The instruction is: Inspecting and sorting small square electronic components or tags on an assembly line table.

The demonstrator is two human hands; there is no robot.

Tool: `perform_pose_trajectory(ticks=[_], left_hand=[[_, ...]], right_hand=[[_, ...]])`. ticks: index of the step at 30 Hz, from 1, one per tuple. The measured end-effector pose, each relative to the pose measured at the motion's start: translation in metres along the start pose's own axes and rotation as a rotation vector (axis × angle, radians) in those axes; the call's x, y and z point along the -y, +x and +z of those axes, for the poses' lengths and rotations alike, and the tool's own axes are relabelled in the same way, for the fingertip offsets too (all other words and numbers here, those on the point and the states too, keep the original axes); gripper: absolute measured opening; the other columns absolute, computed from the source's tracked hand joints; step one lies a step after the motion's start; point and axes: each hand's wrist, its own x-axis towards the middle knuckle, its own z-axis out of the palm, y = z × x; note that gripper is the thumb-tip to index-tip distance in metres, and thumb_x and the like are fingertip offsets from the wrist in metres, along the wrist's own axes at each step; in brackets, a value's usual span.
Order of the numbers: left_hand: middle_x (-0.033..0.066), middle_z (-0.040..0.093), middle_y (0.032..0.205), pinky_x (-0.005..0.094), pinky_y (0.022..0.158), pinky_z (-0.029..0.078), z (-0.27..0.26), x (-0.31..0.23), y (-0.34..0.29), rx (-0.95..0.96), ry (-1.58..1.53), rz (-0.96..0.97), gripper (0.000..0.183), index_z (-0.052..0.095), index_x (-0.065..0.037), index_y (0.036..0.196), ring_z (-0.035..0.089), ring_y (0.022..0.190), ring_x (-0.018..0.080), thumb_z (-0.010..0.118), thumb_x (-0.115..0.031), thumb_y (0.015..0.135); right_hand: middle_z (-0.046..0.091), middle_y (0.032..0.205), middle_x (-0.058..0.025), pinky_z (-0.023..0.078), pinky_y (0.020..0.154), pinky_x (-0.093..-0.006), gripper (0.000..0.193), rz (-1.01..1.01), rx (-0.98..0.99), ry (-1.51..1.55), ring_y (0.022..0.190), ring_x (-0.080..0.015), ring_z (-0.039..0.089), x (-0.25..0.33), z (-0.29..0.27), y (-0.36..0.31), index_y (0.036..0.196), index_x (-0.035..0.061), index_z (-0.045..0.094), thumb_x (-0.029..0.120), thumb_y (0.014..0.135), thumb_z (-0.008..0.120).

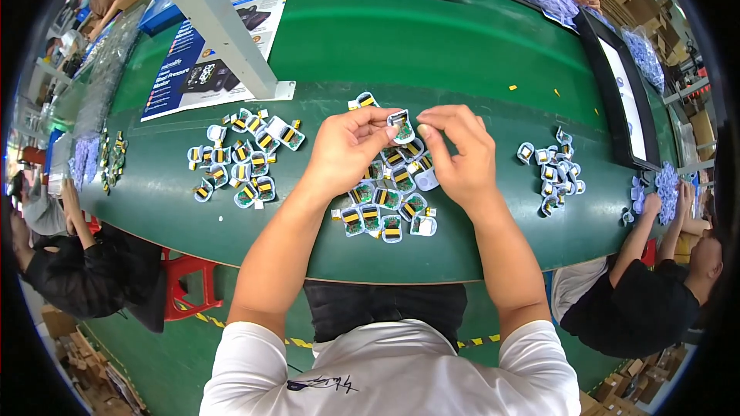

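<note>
A small pale-blue plastic housing with a green circuit board (401,128) is pinched between the thumb and fingers of my left hand (351,146). Just to its right, my right hand (464,150) has its thumb and index fingertips drawn close together. Whether something tiny sits between them is too small to tell. Below and between both hands lies a pile of similar housings (391,229), with green boards and black-and-yellow parts, on the green table (462,250). My hands hide part of that pile.
More such housings form a left group (240,160) and a right group (560,173). A metal post (216,23) stands on the table beside a printed sheet (193,77). A black-framed tray (620,92) lies far right. Co-workers sit at both sides, near a red stool (189,277).
</note>
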Motion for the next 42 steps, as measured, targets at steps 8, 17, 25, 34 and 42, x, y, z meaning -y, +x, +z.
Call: perform_pose_trajectory(ticks=[8, 17, 25, 34, 42], left_hand=[[0.0096, 0.077, 0.108, 0.0255, 0.082, 0.059, 0.002, 0.006, 0.000, -0.034, 0.002, 0.063, 0.028, 0.072, 0.004, 0.126, 0.072, 0.094, 0.0109, 0.071, -0.004, 0.099], [0.0129, 0.077, 0.102, 0.0301, 0.077, 0.060, 0.010, 0.002, -0.005, -0.119, 0.360, 0.338, 0.026, 0.075, 0.001, 0.121, 0.075, 0.086, 0.0169, 0.071, 0.001, 0.095], [0.0135, 0.076, 0.100, 0.0311, 0.077, 0.061, 0.017, 0.001, -0.009, -0.166, 0.542, 0.478, 0.032, 0.076, -0.001, 0.121, 0.075, 0.086, 0.0212, 0.072, 0.006, 0.090], [0.0149, 0.075, 0.098, 0.0339, 0.070, 0.060, 0.019, 0.006, -0.005, -0.300, 0.587, 0.686, 0.026, 0.076, -0.001, 0.116, 0.075, 0.081, 0.0256, 0.073, 0.004, 0.091], [0.0097, 0.076, 0.100, 0.0281, 0.079, 0.060, 0.015, 0.016, 0.002, -0.364, 0.173, 0.467, 0.025, 0.076, 0.003, 0.120, 0.074, 0.088, 0.0139, 0.072, 0.001, 0.095]], right_hand=[[0.075, 0.113, -0.0063, 0.049, 0.088, -0.0364, 0.024, -0.042, 0.038, -0.034, 0.098, -0.0245, 0.070, 0.005, 0.005, -0.003, 0.105, 0.0067, 0.079, 0.011, 0.082, 0.085], [0.074, 0.117, -0.0062, 0.048, 0.086, -0.0399, 0.021, -0.128, 0.024, -0.120, 0.099, -0.0251, 0.067, 0.006, 0.007, -0.004, 0.100, 0.0067, 0.082, 0.009, 0.079, 0.085], [0.073, 0.123, -0.0063, 0.047, 0.091, -0.0392, 0.016, -0.097, -0.032, -0.133, 0.108, -0.0253, 0.065, 0.010, 0.013, -0.005, 0.096, 0.0062, 0.083, 0.007, 0.079, 0.084], [0.065, 0.144, -0.0156, 0.042, 0.116, -0.0431, 0.023, 0.253, 0.024, 0.308, 0.133, -0.0304, 0.059, 0.019, 0.023, -0.014, 0.112, 0.0020, 0.081, 0.002, 0.089, 0.077], [0.052, 0.157, -0.0186, 0.043, 0.117, -0.0408, 0.041, 0.290, 0.061, 0.687, 0.146, -0.0307, 0.050, 0.016, 0.034, -0.021, 0.135, 0.0012, 0.070, 0.003, 0.095, 0.072]])
